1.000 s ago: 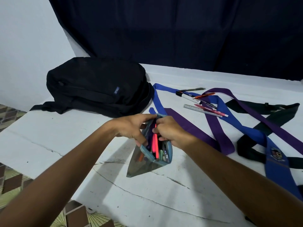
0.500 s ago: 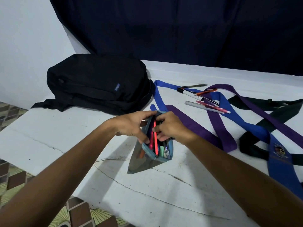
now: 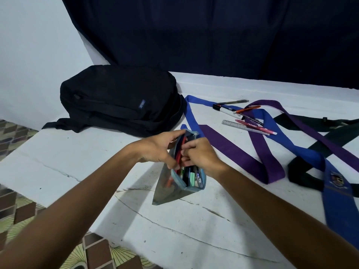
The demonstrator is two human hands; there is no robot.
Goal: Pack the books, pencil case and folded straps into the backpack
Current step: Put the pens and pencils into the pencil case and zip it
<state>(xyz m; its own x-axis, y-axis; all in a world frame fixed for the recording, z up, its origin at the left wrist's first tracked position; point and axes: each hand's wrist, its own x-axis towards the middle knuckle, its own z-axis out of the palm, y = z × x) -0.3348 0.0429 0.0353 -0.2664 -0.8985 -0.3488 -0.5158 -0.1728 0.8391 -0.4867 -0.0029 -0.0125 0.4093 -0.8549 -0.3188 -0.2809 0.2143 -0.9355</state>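
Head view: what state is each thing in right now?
pencil case: unzipped, pens inside
left hand: grips the case's left edge
right hand: fingers pinch at the case's mouth
backpack: lying flat, looks closed
straps: unfolded, crossing on the table
loose pens and ruler: still outside the case

1. The counter (image 3: 194, 230) lay bare in front of the pencil case (image 3: 174, 183), leaving room to pass.
2. The backpack (image 3: 120, 100) blocked the far left.
3. Straps (image 3: 262, 152), pens (image 3: 242, 113) and a ruler (image 3: 236, 125) cluttered the right side.
4. Both hands (image 3: 157, 150) crowded the pencil case's mouth.
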